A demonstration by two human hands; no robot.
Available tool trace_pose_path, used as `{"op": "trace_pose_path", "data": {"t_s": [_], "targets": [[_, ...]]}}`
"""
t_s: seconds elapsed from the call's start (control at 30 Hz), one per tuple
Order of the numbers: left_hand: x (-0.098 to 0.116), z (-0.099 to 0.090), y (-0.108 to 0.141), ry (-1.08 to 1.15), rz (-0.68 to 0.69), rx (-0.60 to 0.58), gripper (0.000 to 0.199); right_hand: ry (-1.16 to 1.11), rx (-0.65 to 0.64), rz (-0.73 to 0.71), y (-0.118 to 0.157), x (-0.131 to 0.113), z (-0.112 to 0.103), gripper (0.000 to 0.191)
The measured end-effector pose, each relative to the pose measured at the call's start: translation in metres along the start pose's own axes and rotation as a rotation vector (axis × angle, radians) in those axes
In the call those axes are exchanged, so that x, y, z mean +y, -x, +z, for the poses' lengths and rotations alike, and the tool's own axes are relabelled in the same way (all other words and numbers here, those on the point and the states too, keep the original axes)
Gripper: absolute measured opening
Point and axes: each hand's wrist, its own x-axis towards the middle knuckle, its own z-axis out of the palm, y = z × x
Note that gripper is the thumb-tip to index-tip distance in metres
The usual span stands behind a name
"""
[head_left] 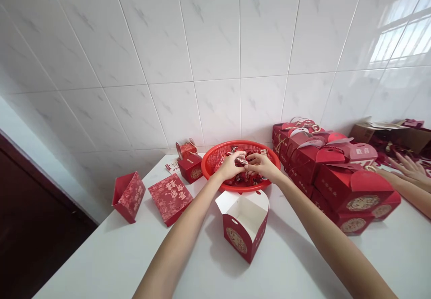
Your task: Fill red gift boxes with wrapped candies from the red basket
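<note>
Between forearms (pixel 188 218), open red gift box (pixel 236 240); just farther, over basket (pixel 240 189), pinching wrapped candy (pixel 241 160) with left hand (pixel 230 166), beside right hand (pixel 264 166) of unclear hold.

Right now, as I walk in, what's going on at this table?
A person's left hand and right hand are together over a round, red perforated plastic basket, fingers among small red-wrapped pieces; whether either grips one is unclear. Nearer the person, a red cardboard box with a gold medallion stands open, showing its white inside. Red cardboard boxes with folded-over tops are piled to the right, and another person's hands show at the far right.
</note>
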Motion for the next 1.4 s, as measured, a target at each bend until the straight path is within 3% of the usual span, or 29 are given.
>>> {"op": "trace_pose_path", "data": {"t_s": [0.2, 0.37, 0.6, 0.7, 0.9, 1.0, 1.13, 1.4], "targets": [[-0.005, 0.002, 0.001, 0.017, -0.005, 0.023, 0.068, -0.072, 0.017, -0.008, -0.006, 0.004, -0.003, 0.033], [-0.006, 0.003, -0.001, -0.049, 0.023, 0.039, 0.072, -0.142, 0.173, -0.084, -0.009, 0.012, -0.008, 0.03], [0.0, 0.003, 0.001, -0.213, -0.088, 0.025, 0.066, -0.191, 0.329, -0.159, -0.012, 0.018, -0.009, 0.028], [0.004, 0.005, 0.003, -0.271, -0.113, -0.078, 0.062, -0.201, 0.37, -0.181, -0.012, 0.019, -0.008, 0.024], [0.007, 0.008, 0.002, -0.337, -0.148, -0.504, 0.047, -0.216, 0.419, -0.215, -0.01, 0.02, -0.006, 0.015], [0.007, 0.009, -0.001, -0.376, -0.163, -0.637, 0.046, -0.251, 0.426, -0.216, -0.009, 0.019, -0.006, 0.014], [0.006, 0.01, -0.004, -0.437, -0.189, -0.713, 0.049, -0.348, 0.39, -0.178, -0.007, 0.014, -0.008, 0.017], [0.001, 0.007, -0.012, -0.444, -0.2, -0.744, 0.064, -0.571, 0.344, -0.031, -0.011, 0.004, -0.017, 0.019]]}}
